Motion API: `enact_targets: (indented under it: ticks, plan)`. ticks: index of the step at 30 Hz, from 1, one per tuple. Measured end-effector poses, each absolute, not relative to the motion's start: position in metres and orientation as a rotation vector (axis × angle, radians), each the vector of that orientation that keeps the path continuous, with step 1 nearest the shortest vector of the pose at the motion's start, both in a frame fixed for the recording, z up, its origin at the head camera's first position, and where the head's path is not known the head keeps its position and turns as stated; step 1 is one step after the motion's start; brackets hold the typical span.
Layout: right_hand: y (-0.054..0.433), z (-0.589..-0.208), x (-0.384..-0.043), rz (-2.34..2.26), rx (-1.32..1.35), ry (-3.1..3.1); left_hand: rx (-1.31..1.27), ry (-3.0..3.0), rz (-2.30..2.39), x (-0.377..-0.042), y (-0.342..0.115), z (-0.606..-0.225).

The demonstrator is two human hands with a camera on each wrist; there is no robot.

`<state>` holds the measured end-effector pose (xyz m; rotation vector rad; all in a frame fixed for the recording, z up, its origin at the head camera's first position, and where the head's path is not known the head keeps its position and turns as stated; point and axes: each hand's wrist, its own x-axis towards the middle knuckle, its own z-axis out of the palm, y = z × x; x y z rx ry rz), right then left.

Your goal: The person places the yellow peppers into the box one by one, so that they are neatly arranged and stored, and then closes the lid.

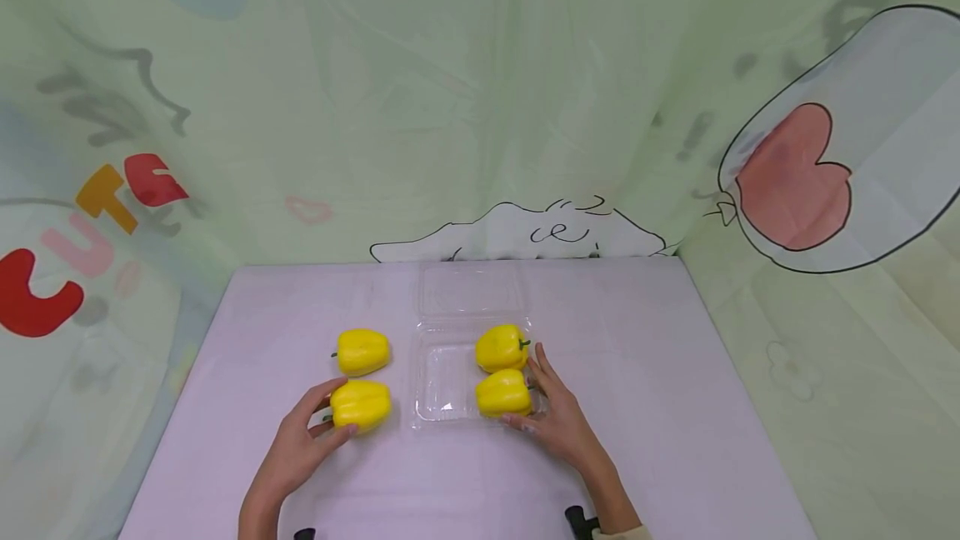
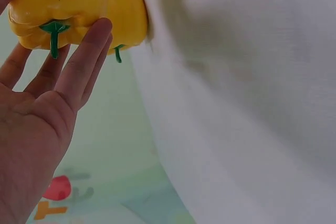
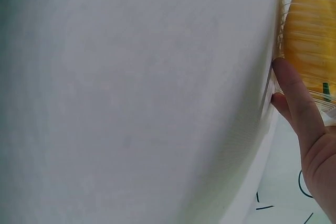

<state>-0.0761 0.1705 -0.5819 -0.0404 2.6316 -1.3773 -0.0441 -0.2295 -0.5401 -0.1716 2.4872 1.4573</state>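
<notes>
My left hand (image 1: 300, 440) holds a yellow bell pepper (image 1: 362, 405) between thumb and fingers, its green stem (image 2: 54, 40) toward the palm in the left wrist view. Just behind it lies another yellow bell pepper (image 1: 363, 352). Two more yellow bell peppers, a far one (image 1: 498, 348) and a near one (image 1: 502, 393), sit in the right half of a clear plastic clamshell container (image 1: 442, 390). My right hand (image 1: 561, 423) rests at the container's right side, fingers (image 3: 296, 95) fairly straight against its outer wall and thumb by its front edge.
The container's lid (image 1: 471, 290) lies folded back on the table behind it. A pale cloth covers the table (image 1: 622, 340). Printed curtains (image 1: 360, 107) hang along its back and sides.
</notes>
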Motion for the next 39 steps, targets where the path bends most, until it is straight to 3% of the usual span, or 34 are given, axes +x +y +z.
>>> enact_targets:
  ticks: [39]
  plan:
    - [0.170,-0.582,-0.076,-1.351,-0.058,2.656,0.070,2.468,1.594,-0.054,-0.151,-0.535]
